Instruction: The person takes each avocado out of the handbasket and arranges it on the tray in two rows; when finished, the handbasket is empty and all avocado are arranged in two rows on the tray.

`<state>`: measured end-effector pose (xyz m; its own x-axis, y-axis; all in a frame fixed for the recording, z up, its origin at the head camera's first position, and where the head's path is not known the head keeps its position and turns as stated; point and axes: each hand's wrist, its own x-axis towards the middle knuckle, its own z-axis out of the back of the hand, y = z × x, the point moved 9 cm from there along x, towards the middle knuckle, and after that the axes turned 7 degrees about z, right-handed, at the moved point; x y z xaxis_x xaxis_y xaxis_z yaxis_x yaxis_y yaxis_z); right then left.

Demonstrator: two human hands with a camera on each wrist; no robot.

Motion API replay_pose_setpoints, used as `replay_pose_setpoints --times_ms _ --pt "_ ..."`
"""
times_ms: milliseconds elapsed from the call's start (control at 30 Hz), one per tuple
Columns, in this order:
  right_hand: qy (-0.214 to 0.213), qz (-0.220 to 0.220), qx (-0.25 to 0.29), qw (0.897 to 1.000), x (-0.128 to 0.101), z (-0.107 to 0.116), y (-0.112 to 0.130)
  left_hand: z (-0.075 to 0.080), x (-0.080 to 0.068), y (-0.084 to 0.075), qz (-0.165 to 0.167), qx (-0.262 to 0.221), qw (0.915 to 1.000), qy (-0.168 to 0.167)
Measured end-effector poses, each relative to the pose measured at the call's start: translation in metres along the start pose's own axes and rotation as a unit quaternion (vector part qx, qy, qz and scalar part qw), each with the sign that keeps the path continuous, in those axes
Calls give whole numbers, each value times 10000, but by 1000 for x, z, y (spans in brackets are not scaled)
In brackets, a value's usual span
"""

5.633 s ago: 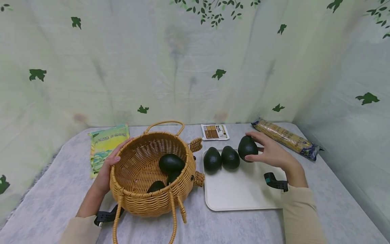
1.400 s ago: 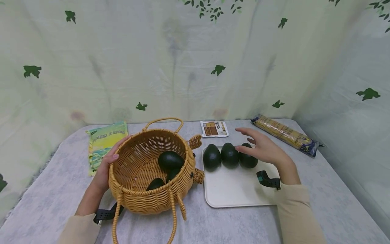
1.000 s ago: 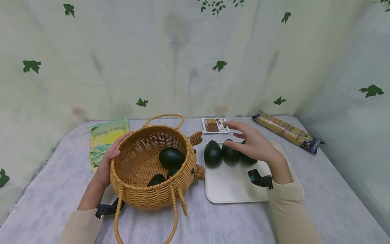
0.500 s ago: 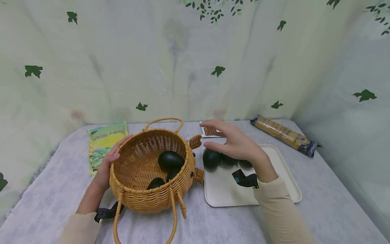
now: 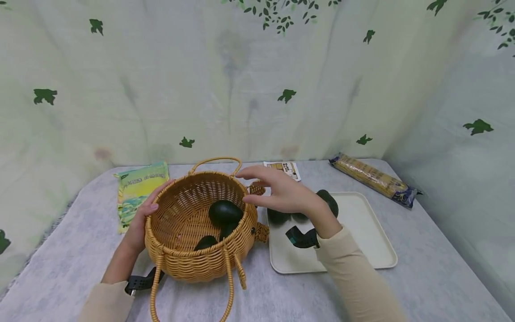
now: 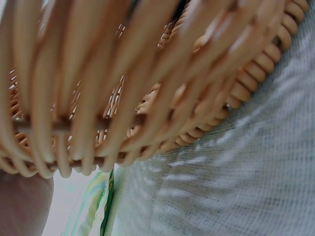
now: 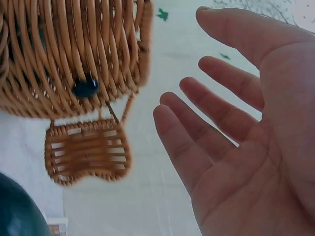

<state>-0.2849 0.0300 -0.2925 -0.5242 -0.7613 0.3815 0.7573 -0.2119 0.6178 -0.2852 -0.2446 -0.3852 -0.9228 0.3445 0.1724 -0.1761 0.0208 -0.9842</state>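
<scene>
A wicker basket [image 5: 197, 270] shaped like an animal stands at centre-left in the head view, its mouth facing me. My left hand [image 5: 138, 221] holds its left side, thumb at the rim; the other fingers are mostly hidden. Several dark avocados [image 5: 225, 212] lie inside, partly overlapping. My right hand [image 5: 283, 192] hovers by the basket's right rim, thumb and fingers spread with nothing between them. Its bare palm [image 7: 246, 191] shows in the right wrist view beside the woven ear [image 7: 88, 152]. Beneath that arm, avocados [image 5: 330, 203] sit on a white tray [image 5: 362, 237], partly covered.
A yellow-green packet [image 5: 141, 188] lies behind my left hand. A small white-and-brown packet [image 5: 291, 170] is at the back, partly behind my right hand. A long gold packet [image 5: 372, 179] lies at the back right. Looped basket handles [image 5: 231, 290] hang toward me.
My right hand has let go of an avocado, now standing on the tray with the others. It has moved left, empty, to the basket's rim. The left hand stays at the basket.
</scene>
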Motion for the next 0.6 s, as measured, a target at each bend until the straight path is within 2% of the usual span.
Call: replay_pose_setpoints --times_ms 167,400,600 --pt "296 61 -128 9995 10 -13 3 0 0 0 -13 5 10000 -17" --pt "641 -4 -824 9945 20 -19 12 0 0 -1 -61 -19 10000 15" --pt "870 174 -849 9924 31 -29 22 0 0 -1 -77 -26 10000 19"
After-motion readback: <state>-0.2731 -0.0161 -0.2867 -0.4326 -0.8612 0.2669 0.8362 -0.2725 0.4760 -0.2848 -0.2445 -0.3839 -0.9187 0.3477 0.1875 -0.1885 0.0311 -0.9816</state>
